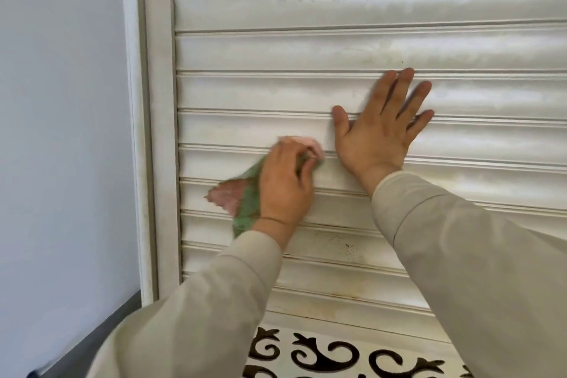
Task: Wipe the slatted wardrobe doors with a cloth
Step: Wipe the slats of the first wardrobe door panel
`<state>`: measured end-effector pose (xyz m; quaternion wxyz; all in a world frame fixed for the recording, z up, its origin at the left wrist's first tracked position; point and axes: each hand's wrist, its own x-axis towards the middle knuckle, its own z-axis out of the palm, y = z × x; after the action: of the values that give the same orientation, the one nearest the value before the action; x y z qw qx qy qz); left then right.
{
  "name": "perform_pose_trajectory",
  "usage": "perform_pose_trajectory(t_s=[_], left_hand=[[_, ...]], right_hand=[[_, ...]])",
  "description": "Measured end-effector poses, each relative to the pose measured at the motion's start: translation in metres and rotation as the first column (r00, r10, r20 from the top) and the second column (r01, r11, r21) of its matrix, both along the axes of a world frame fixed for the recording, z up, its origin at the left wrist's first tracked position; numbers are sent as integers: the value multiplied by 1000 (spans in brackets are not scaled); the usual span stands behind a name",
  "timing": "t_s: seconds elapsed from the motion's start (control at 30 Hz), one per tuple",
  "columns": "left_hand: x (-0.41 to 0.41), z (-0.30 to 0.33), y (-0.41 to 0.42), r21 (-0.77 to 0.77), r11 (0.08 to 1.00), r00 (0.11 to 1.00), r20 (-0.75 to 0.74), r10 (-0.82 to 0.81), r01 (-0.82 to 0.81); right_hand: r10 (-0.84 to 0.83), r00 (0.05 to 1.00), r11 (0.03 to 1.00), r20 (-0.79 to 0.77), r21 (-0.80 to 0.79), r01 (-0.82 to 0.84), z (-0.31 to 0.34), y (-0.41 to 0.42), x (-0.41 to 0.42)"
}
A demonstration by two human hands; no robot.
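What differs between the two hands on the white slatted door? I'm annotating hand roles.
The left hand curls round a pink-and-green cloth against the white slatted door; the right hand holds nothing. The left hand's fingers are bent; the right hand's are straight and spread flat. The left hand sits lower. Both wear beige sleeves.

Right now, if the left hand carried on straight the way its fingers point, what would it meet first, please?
The left hand, gripping the pink-and-green cloth, points up and to the right along the slatted door. It would probably first meet the thumb of the right hand, pressed flat there.
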<state>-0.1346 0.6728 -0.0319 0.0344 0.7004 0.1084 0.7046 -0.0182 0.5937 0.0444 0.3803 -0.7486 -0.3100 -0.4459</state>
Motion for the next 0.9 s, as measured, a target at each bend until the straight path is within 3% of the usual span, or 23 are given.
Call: perform_pose_trajectory(t_s=[0.1,0.2,0.27,0.33,0.43,0.5,0.63,0.73,0.77,0.9], left_hand=[[3,-10,10,203,975,973,-190,131,-92],[-29,-1,46,274,940,937,-222,269,-205],[-54,11,75,61,920,895,-216,391,-387],[-75,17,92,-195,884,897,-224,381,-424],[-74,15,85,-304,870,918,-212,336,-389],[-57,11,64,-204,887,892,-283,352,-415],[-19,-11,24,211,931,764,-532,364,-296],[-28,-4,34,263,922,737,-555,385,-283],[-38,-1,43,214,927,761,-529,375,-307],[-74,-1,77,-219,898,885,-368,287,-382]], right_hand=[[-1,1000,1000,2,7,1,0,1,1],[-11,1000,1000,12,20,11,-1,3,1],[-11,1000,1000,6,18,11,-1,3,0],[-22,1000,1000,-1,9,22,-1,2,0],[-24,1000,1000,-3,5,24,0,2,1],[-28,1000,1000,-3,7,28,-1,3,1],[-7,1000,1000,-10,-2,7,-1,2,-1],[8,1000,1000,-22,-18,-8,0,-2,-3],[12,999,999,-32,-33,-13,1,-2,-3],[60,996,994,-61,-93,-65,3,-10,-6]])
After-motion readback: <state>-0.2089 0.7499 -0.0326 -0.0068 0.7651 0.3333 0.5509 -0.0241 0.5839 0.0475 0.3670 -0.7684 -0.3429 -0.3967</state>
